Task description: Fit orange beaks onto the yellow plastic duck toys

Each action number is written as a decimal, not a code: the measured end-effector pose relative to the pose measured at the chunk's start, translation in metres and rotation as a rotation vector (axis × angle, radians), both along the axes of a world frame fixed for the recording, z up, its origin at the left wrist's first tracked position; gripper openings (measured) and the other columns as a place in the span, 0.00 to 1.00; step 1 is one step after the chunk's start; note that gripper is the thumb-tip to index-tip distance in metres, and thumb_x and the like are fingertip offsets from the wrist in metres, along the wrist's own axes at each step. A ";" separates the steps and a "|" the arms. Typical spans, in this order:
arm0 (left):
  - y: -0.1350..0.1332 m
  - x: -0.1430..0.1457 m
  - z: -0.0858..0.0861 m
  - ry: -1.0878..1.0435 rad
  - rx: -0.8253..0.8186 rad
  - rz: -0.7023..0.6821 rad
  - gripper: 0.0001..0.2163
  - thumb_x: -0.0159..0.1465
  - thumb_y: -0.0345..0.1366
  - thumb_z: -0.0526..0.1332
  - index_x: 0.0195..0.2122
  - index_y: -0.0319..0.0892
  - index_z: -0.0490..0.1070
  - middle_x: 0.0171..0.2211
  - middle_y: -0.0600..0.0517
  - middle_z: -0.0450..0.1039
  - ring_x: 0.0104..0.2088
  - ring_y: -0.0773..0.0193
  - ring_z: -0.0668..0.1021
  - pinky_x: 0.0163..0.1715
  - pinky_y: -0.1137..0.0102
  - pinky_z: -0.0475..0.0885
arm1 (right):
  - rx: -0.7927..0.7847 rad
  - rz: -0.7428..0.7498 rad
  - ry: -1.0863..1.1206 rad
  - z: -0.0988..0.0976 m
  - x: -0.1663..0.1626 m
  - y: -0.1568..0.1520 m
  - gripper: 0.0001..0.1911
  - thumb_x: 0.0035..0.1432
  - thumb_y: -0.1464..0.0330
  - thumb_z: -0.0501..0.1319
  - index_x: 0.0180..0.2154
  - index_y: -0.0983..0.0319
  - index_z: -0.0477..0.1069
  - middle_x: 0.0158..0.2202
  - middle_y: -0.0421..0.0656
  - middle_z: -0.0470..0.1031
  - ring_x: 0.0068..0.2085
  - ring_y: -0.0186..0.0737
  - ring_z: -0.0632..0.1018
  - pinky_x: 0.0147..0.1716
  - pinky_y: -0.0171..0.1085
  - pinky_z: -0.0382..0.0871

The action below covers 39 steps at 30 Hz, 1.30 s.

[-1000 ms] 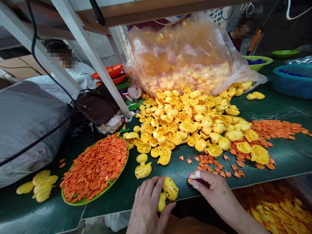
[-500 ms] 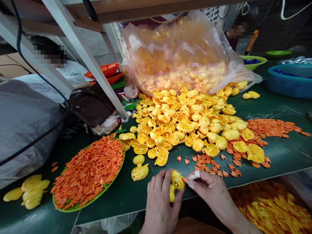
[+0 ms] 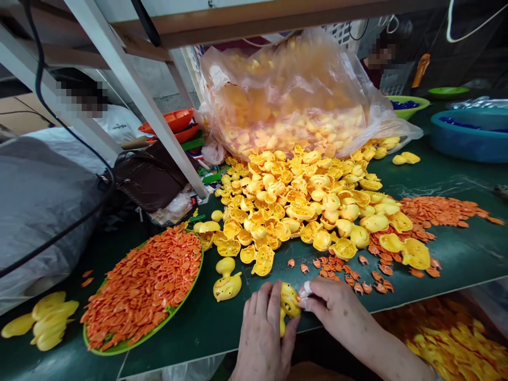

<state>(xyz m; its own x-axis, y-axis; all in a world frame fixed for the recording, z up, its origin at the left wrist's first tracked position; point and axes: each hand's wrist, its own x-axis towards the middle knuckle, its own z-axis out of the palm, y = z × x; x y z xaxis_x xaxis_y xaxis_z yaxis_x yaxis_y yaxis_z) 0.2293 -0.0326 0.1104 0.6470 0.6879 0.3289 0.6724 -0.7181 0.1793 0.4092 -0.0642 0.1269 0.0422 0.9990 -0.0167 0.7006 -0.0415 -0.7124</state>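
Crowding green table (image 3: pixel 468 254): yellow shells (image 3: pixel 300 211)

My left hand (image 3: pixel 262 327) holds one toy shell (image 3: pixel 289 296) at the near edge of the table (image 3: pixel 190 325); my right hand (image 3: pixel 337 306) is at its right side. To the left lies a plate (image 3: pixel 121 347) with many parts (image 3: pixel 143 291) on it. Beyond my hands, in the middle, is a shell heap (image 3: pixel 296 196), and behind it a bag (image 3: pixel 286 87) with more shells (image 3: pixel 313 129). Far right stands a basin (image 3: pixel 468 143).

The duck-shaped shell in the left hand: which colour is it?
The duck-shaped shell is yellow, as the head view shows.
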 end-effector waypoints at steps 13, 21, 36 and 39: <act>0.006 -0.006 -0.007 -0.002 0.053 -0.024 0.24 0.61 0.42 0.58 0.56 0.36 0.60 0.47 0.39 0.70 0.44 0.56 0.76 0.40 0.63 0.74 | 0.373 0.508 -0.780 0.016 0.007 -0.014 0.22 0.48 0.83 0.50 0.45 0.71 0.70 0.42 0.56 0.74 0.43 0.55 0.74 0.44 0.50 0.65; 0.012 -0.005 -0.008 0.007 0.125 -0.071 0.24 0.61 0.43 0.58 0.55 0.35 0.60 0.45 0.39 0.72 0.41 0.56 0.77 0.36 0.65 0.76 | -0.018 0.531 -0.459 0.044 0.006 0.013 0.12 0.54 0.82 0.54 0.33 0.64 0.72 0.33 0.44 0.75 0.34 0.40 0.75 0.33 0.35 0.63; 0.003 -0.008 -0.006 -0.077 -0.006 0.040 0.24 0.62 0.43 0.58 0.57 0.40 0.58 0.48 0.42 0.70 0.45 0.56 0.74 0.41 0.63 0.72 | -0.083 0.151 -0.278 0.027 0.007 0.005 0.12 0.59 0.65 0.60 0.25 0.62 0.70 0.25 0.39 0.73 0.27 0.36 0.72 0.27 0.34 0.57; 0.001 -0.017 -0.009 -0.109 -0.015 0.113 0.25 0.62 0.43 0.58 0.58 0.39 0.57 0.48 0.43 0.70 0.45 0.56 0.74 0.43 0.62 0.71 | -0.021 -0.006 -0.298 0.019 0.010 0.004 0.09 0.59 0.67 0.61 0.27 0.62 0.70 0.27 0.40 0.73 0.31 0.38 0.74 0.29 0.34 0.60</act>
